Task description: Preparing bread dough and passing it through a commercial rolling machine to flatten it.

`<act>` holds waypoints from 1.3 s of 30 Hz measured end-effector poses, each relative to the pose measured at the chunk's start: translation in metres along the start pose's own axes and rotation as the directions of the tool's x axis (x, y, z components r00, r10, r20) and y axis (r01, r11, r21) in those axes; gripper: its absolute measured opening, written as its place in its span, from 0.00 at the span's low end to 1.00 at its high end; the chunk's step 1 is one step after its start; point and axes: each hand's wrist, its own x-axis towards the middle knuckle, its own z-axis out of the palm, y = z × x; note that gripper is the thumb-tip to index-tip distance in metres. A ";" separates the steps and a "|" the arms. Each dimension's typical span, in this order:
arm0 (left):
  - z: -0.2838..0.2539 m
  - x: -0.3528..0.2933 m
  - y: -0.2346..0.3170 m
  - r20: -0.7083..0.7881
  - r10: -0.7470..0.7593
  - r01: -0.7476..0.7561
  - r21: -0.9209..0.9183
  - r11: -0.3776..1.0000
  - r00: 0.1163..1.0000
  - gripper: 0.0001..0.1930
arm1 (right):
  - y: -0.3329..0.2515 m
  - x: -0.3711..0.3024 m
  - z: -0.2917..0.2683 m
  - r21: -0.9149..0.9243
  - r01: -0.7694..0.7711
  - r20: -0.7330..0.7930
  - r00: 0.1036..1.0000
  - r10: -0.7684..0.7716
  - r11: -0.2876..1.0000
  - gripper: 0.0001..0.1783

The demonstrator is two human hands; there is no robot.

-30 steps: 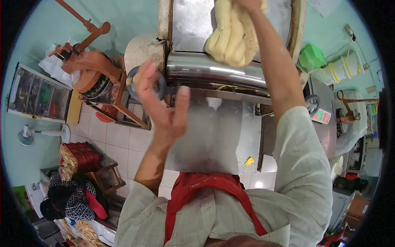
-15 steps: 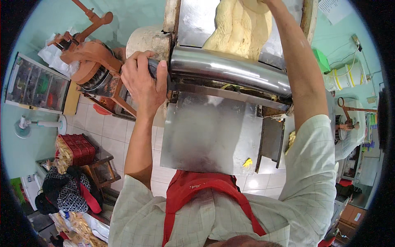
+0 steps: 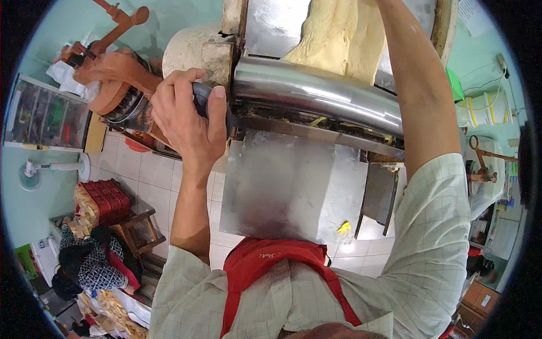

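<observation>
My left hand (image 3: 186,116) is wrapped round a dark round knob (image 3: 201,97) at the left end of a shiny metal roller (image 3: 316,90). Its thumb lies along the near right side of the knob. Behind the roller, a thick sheet of pale yellow dough (image 3: 344,42) runs down a metal feed plate (image 3: 275,25) and meets the roller. My right forearm (image 3: 426,85) reaches past the roller's right end toward the dough. The right hand itself is beyond the upper edge. Below the roller lies a smooth metal tray (image 3: 282,186) with a small yellow dough scrap (image 3: 344,227) on it.
A rusty orange machine (image 3: 116,85) stands at the left beside a whitish rounded housing (image 3: 192,53). Further down on the left are a red basket (image 3: 104,201) and a wooden stool (image 3: 138,231). White buckets (image 3: 480,110) stand at the right wall. Tiled floor (image 3: 152,175) shows beneath.
The dough has stretched into a longer, smoother sheet toward the upper right. My right hand has passed out of the upper edge. My left hand stays on the knob, its fingers shifted slightly.
</observation>
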 end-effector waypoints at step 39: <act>0.004 0.000 0.002 -0.041 -0.047 0.046 -0.025 0.999 0.998 0.16 | -0.004 -0.053 0.039 -0.037 -0.061 -0.169 0.984 0.054 0.997 0.47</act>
